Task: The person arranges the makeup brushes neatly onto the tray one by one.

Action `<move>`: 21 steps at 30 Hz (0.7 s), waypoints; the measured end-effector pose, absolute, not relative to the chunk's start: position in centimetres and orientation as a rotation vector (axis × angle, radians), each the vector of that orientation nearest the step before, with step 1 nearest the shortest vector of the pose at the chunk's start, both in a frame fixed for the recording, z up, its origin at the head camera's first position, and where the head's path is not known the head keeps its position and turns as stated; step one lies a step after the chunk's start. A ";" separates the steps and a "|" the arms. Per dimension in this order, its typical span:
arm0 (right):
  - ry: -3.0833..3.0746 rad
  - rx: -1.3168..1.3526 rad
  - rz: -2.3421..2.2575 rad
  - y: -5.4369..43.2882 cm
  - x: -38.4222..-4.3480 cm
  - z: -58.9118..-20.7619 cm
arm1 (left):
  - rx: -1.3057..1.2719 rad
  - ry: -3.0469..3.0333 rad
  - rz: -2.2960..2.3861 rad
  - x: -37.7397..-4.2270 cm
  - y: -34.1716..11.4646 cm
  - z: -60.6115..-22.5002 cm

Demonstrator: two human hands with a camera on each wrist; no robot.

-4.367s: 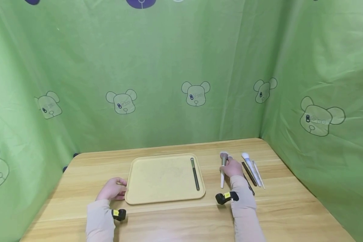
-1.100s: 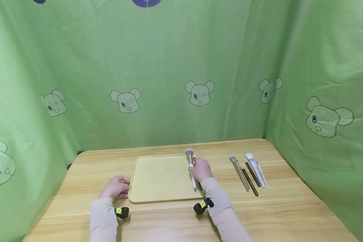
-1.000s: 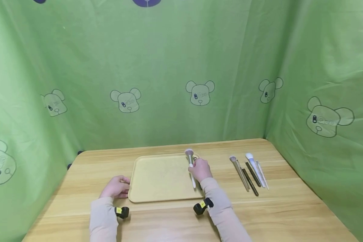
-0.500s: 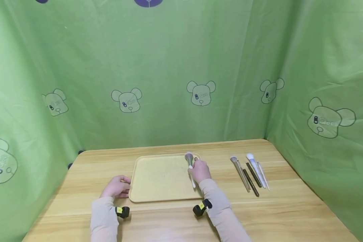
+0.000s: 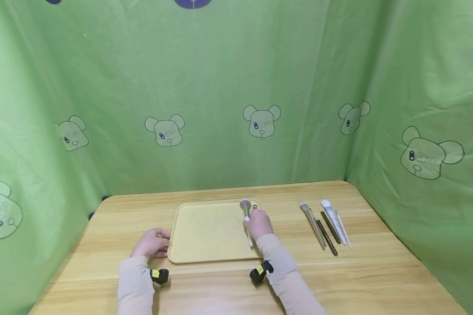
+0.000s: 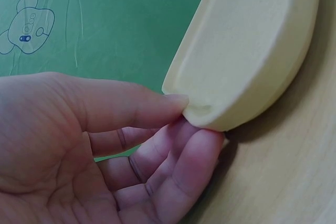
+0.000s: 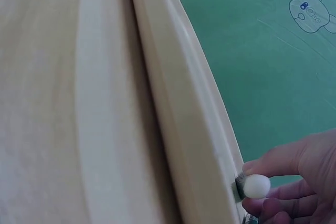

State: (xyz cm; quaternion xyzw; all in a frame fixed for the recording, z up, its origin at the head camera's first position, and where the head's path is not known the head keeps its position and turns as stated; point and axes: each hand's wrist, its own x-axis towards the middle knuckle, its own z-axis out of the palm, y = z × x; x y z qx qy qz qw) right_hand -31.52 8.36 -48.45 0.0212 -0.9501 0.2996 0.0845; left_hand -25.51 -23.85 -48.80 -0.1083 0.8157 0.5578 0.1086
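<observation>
In the head view the beige tray (image 5: pixel 209 232) lies on the wooden table. My left hand (image 5: pixel 151 243) pinches its left edge, thumb (image 6: pixel 142 109) on the rim and fingers curled underneath in the left wrist view. Over the tray's right side my right hand (image 5: pixel 259 222) grips a white-handled makeup brush (image 5: pixel 246 209), bristles pointing to the far side. The rounded white handle end (image 7: pixel 257 186) shows below the fingers in the right wrist view. A dark-handled makeup brush (image 5: pixel 255 206) lies along the tray's right edge, mostly hidden by my right hand.
Right of the tray lie several more brushes and slim tools: a brown-handled brush (image 5: pixel 312 225), a black one (image 5: pixel 326 237), a dark stick (image 5: pixel 330 227), a pale blue-white brush (image 5: pixel 333 221) and a thin white one (image 5: pixel 343 228). Green curtains (image 5: pixel 220 87) surround the table (image 5: pixel 370 271).
My right hand has brought the white-handled brush from the right-hand group to the tray, then lowered it slightly during the last second. My left hand stays at the tray's edge.
</observation>
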 end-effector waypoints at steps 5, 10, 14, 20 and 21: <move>-2.844 0.067 0.887 8.2 -31.5 -48.7 | -0.322 2.397 1.644 -25.6 -23.9 -48.9; -2.849 0.063 0.876 8.1 -31.6 -48.9 | -0.322 2.397 1.641 -25.6 -23.9 -48.9; -2.856 0.070 0.846 8.0 -31.6 -49.0 | -0.325 2.393 1.645 -25.6 -23.9 -48.8; -2.867 0.066 0.833 7.9 -31.5 -48.9 | -0.326 2.387 1.653 -25.6 -23.9 -48.8; -2.871 0.063 0.834 7.9 -31.5 -48.9 | -0.327 2.387 1.653 -25.5 -23.8 -48.8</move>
